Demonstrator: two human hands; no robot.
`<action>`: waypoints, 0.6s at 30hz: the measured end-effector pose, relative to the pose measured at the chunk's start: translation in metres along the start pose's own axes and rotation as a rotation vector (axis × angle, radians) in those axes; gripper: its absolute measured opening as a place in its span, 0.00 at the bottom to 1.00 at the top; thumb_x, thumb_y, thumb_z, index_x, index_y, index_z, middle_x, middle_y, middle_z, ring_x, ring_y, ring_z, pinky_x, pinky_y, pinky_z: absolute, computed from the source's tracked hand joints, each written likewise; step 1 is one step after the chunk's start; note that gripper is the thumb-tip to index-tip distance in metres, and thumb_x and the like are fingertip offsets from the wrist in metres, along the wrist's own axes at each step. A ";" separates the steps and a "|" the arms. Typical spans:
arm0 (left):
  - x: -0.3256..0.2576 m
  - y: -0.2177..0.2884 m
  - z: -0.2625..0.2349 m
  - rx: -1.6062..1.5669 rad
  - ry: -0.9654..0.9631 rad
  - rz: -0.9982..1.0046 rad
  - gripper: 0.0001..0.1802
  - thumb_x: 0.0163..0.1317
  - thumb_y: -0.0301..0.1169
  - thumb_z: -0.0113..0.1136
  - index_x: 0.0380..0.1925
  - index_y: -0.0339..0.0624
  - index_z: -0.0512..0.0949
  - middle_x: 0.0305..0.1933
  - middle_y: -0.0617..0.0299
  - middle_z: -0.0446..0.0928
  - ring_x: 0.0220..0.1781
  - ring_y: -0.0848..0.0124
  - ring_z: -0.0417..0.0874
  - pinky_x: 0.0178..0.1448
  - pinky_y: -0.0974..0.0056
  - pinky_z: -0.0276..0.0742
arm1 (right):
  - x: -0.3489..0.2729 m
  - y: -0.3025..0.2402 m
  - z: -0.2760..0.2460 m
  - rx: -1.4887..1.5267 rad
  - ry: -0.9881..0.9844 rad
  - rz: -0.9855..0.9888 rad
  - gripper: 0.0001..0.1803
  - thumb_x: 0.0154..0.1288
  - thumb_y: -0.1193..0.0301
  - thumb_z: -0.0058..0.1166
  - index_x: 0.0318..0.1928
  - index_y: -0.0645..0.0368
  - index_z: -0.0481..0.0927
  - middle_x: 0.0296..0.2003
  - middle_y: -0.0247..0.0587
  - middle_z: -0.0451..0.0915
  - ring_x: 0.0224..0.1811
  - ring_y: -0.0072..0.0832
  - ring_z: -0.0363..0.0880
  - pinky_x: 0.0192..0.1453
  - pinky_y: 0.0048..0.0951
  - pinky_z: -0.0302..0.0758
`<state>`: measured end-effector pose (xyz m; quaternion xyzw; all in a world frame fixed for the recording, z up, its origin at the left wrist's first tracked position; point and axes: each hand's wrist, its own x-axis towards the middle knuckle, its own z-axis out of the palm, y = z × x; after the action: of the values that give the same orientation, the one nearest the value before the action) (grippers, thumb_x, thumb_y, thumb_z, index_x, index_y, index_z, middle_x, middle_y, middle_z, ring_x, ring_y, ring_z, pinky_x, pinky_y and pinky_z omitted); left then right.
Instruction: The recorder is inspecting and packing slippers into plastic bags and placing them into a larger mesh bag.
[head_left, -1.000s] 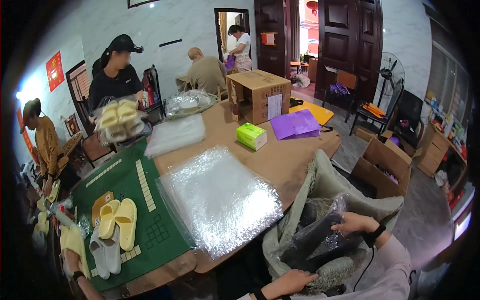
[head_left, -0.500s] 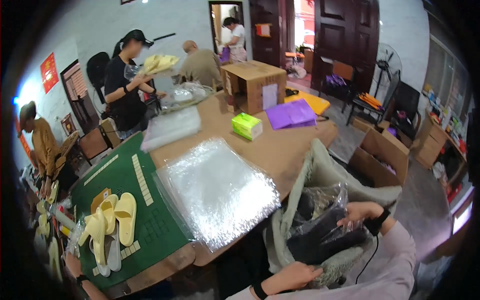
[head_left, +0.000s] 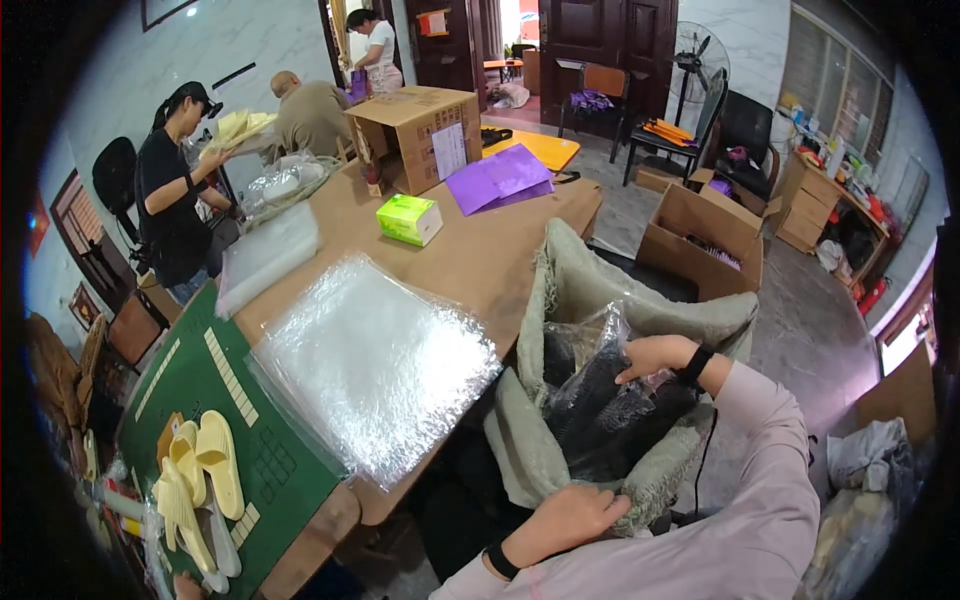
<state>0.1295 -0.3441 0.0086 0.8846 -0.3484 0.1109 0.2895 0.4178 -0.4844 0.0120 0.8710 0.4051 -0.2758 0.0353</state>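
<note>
Okay, right hand [head_left: 655, 358] first: fingers closed on a clear plastic bag [head_left: 612, 335] with dark items [head_left: 590, 395] in it, bag sitting inside the mouth of the sack. Left hand [head_left: 560, 522] rests at the near rim of that sack, fingers curled and touching the fabric; can't tell if it's pinching. Both wrists wear black bands, sleeves pale pink. Sack [head_left: 690, 322] is woven, grey-green, standing open beside the table edge. On the brown table [head_left: 480, 255], just left of the sack, lies a shiny stack of clear plastic sheets [head_left: 380, 365]; left of that, a green mat [head_left: 185, 385] carries yellow slippers [head_left: 222, 465] partly over grey slippers [head_left: 222, 545]. Further back: green tissue box [head_left: 408, 220], purple bags [head_left: 500, 178], a cardboard box [head_left: 415, 140] open on one side, a second pile of clear plastic [head_left: 268, 260]. Beyond the sack on the floor, an open carton [head_left: 690, 240], then chairs and a standing fan [head_left: 695, 60]. Across the table's far left, a co-worker in black [head_left: 175, 200] holds up pale yellow footwear [head_left: 238, 128]; another person's hand [head_left: 187, 586] just shows at lower left.
</note>
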 end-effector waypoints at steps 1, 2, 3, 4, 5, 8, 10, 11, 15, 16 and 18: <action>0.000 0.002 -0.003 0.058 0.036 0.024 0.14 0.50 0.27 0.56 0.39 0.40 0.73 0.25 0.62 0.69 0.29 0.66 0.77 0.29 0.64 0.74 | 0.001 0.000 -0.001 0.001 -0.001 0.030 0.39 0.56 0.44 0.57 0.44 0.75 0.73 0.35 0.61 0.81 0.39 0.50 0.80 0.43 0.41 0.75; -0.001 0.004 -0.005 0.114 0.070 0.041 0.14 0.50 0.27 0.56 0.39 0.41 0.74 0.25 0.64 0.68 0.29 0.68 0.77 0.28 0.66 0.73 | 0.002 -0.003 0.001 -0.001 0.000 0.025 0.39 0.56 0.44 0.57 0.44 0.75 0.73 0.35 0.61 0.81 0.39 0.50 0.80 0.43 0.41 0.75; -0.002 0.007 -0.008 0.120 0.071 0.037 0.14 0.50 0.27 0.56 0.39 0.41 0.74 0.25 0.64 0.68 0.29 0.68 0.77 0.28 0.66 0.73 | 0.002 -0.006 0.002 -0.031 0.005 0.070 0.38 0.57 0.44 0.56 0.43 0.75 0.74 0.34 0.60 0.81 0.38 0.50 0.81 0.42 0.41 0.75; -0.003 0.009 -0.014 0.140 0.132 0.078 0.14 0.50 0.27 0.56 0.39 0.41 0.74 0.24 0.65 0.67 0.28 0.70 0.75 0.28 0.67 0.72 | 0.003 -0.009 0.002 -0.063 0.011 0.113 0.38 0.57 0.43 0.55 0.42 0.74 0.75 0.33 0.59 0.81 0.37 0.49 0.81 0.41 0.42 0.75; -0.003 0.009 -0.020 0.171 0.195 0.122 0.14 0.50 0.27 0.57 0.40 0.41 0.75 0.24 0.66 0.67 0.28 0.71 0.74 0.28 0.69 0.72 | 0.005 -0.011 -0.002 -0.072 0.023 0.102 0.38 0.57 0.43 0.55 0.42 0.74 0.75 0.33 0.59 0.81 0.37 0.49 0.81 0.41 0.42 0.75; -0.010 0.012 -0.024 0.229 0.262 0.133 0.15 0.49 0.28 0.56 0.40 0.42 0.75 0.26 0.66 0.68 0.29 0.72 0.74 0.29 0.71 0.72 | 0.003 -0.016 -0.015 -0.033 -0.246 0.097 0.37 0.58 0.42 0.53 0.40 0.73 0.77 0.33 0.57 0.81 0.33 0.48 0.81 0.38 0.43 0.75; -0.010 0.012 -0.023 0.250 0.332 0.154 0.15 0.50 0.29 0.55 0.40 0.43 0.75 0.29 0.66 0.71 0.30 0.73 0.74 0.31 0.71 0.72 | 0.006 0.004 0.000 -0.090 -0.247 0.087 0.38 0.58 0.42 0.52 0.40 0.73 0.77 0.33 0.58 0.81 0.33 0.48 0.81 0.39 0.43 0.75; -0.008 0.010 -0.022 0.266 0.343 0.153 0.15 0.50 0.29 0.55 0.40 0.43 0.75 0.29 0.66 0.71 0.30 0.73 0.74 0.31 0.71 0.72 | 0.007 0.015 0.015 -0.141 -0.110 0.053 0.37 0.58 0.42 0.52 0.40 0.72 0.78 0.34 0.59 0.81 0.35 0.49 0.81 0.42 0.43 0.75; -0.015 0.009 -0.018 0.232 0.394 0.108 0.14 0.50 0.28 0.56 0.40 0.42 0.75 0.29 0.66 0.71 0.29 0.73 0.75 0.30 0.71 0.72 | -0.009 -0.017 -0.016 -0.024 -0.237 0.053 0.42 0.55 0.41 0.56 0.52 0.70 0.72 0.42 0.59 0.81 0.44 0.48 0.80 0.51 0.40 0.74; -0.016 0.007 -0.016 0.217 0.367 0.110 0.14 0.50 0.28 0.56 0.40 0.42 0.75 0.29 0.66 0.71 0.29 0.73 0.75 0.30 0.71 0.72 | -0.012 -0.007 -0.013 0.012 -0.194 0.055 0.43 0.53 0.41 0.58 0.55 0.68 0.71 0.44 0.58 0.80 0.46 0.47 0.79 0.52 0.39 0.73; -0.017 0.003 -0.014 0.228 0.325 0.114 0.14 0.51 0.27 0.55 0.41 0.42 0.75 0.29 0.65 0.70 0.29 0.73 0.75 0.30 0.71 0.72 | -0.040 -0.019 -0.036 0.120 -0.155 0.024 0.47 0.48 0.44 0.65 0.60 0.64 0.66 0.50 0.55 0.78 0.52 0.43 0.77 0.55 0.37 0.71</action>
<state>0.1151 -0.3287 0.0147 0.8609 -0.3319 0.3071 0.2333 0.3995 -0.4889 0.0655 0.8524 0.3733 -0.3658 0.0176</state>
